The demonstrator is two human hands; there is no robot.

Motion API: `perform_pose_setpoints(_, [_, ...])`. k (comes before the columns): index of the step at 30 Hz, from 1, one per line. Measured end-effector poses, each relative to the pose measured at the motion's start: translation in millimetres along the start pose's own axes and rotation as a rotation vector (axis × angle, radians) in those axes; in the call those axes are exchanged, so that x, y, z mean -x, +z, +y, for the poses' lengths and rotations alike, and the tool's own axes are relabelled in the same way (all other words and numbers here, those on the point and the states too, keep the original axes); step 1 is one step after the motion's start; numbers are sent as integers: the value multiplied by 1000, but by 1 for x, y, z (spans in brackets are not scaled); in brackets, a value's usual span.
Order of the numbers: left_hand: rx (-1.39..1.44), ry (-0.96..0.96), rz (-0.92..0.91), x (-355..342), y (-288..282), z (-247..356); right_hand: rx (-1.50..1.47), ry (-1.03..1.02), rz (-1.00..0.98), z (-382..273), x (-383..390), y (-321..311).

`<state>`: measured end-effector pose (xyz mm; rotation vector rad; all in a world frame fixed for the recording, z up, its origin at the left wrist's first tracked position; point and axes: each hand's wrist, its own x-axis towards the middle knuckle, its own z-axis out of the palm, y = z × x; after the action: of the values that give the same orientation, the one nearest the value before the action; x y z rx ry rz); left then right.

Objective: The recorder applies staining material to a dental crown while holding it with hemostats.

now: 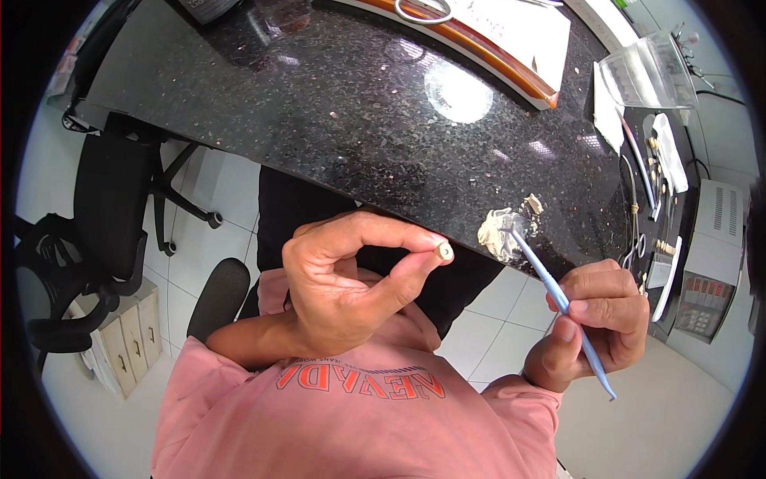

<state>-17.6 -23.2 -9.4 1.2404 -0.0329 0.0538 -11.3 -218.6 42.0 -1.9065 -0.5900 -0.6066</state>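
Note:
Between thumb and forefinger, my left hand (351, 279) pinches a small cream-coloured tooth-like piece (444, 251); its round end shows a hollow or mark in the middle. My right hand (598, 319) grips a slim light-blue double-ended spatula (550, 283) like a pen. The spatula's far tip reaches into a smear of cream paste (496, 233) on the black speckled counter (359, 136), close to its near edge. A smaller dab of paste (533, 204) lies just beyond. The spatula's other end points down below my right hand.
At the right lie a pink-and-blue handled tool (637, 156), scissors (636, 251) and several small pieces. A clear plastic container (650, 73) stands at the far right. White paper (511, 32) rests on a brown-edged board (479, 46) at the back. Office chairs (116, 188) stand left.

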Motion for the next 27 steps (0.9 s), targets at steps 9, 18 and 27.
perform_pose_setpoints(9, [-20, 54, -45, -1, -2, -1, -44, -4, -21, 2, 1, -5])
perform_pose_setpoints(18, [-14, 56, -45, -1, -2, -1, -22, -21, -26, 2, 2, -1])
perform_pose_setpoints(27, [5, 17, -10, 0, 1, 0, -5, -32, -38, 0, 0, -1])
